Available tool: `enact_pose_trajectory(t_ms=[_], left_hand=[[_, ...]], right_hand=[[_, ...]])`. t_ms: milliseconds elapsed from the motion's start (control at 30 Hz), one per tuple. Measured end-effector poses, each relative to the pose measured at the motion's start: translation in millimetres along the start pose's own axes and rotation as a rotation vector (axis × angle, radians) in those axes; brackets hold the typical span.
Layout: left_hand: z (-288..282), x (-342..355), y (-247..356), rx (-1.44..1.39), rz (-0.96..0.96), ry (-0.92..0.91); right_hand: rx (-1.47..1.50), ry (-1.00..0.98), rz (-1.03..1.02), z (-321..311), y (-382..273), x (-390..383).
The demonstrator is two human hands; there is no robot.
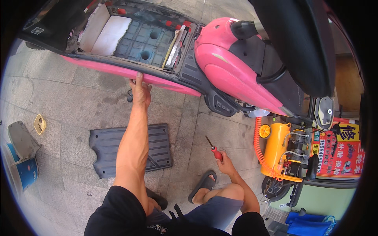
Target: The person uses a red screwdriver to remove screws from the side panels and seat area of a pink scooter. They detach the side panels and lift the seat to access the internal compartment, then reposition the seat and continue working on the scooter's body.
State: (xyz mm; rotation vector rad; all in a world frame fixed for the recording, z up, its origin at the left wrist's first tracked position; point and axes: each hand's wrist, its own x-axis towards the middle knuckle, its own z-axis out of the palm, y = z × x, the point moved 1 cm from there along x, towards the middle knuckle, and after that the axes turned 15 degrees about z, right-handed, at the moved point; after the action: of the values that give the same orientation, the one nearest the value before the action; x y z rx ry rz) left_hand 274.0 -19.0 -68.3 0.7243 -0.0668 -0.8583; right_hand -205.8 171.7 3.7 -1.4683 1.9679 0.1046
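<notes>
My left hand grips the lower edge of a scooter's pink side panel, thumb on its outer face and the other fingers partly hidden behind it. A red-handled screwdriver is in my right hand, held near my right knee with its shaft pointing up and left, apart from the scooter. Above the panel, the floor compartment lies uncovered, showing a ribbed grey-blue bottom with two round holes. A white sheet rests at its left end. The pink scooter body curves up on the right.
A ribbed dark floor mat lies on the paving under my left forearm. At right stands a yellow air compressor with a coiled orange hose. A small yellow tray and a blue bucket are at left. The black seat overhangs the upper right.
</notes>
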Motion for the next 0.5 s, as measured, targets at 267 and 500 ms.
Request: enact_pose_trajectory(t_ms=[267, 500], left_hand=[[21.9, -15.0, 17.1, 0.191, 0.086, 0.418], [86.9, -18.0, 94.5, 0.741, 0.782, 0.395]], right_hand=[[0.009, 0.062, -0.187, 24.7, 17.4, 21.1], [0.214, 0.12, -0.147, 8.3, 23.6, 37.9]])
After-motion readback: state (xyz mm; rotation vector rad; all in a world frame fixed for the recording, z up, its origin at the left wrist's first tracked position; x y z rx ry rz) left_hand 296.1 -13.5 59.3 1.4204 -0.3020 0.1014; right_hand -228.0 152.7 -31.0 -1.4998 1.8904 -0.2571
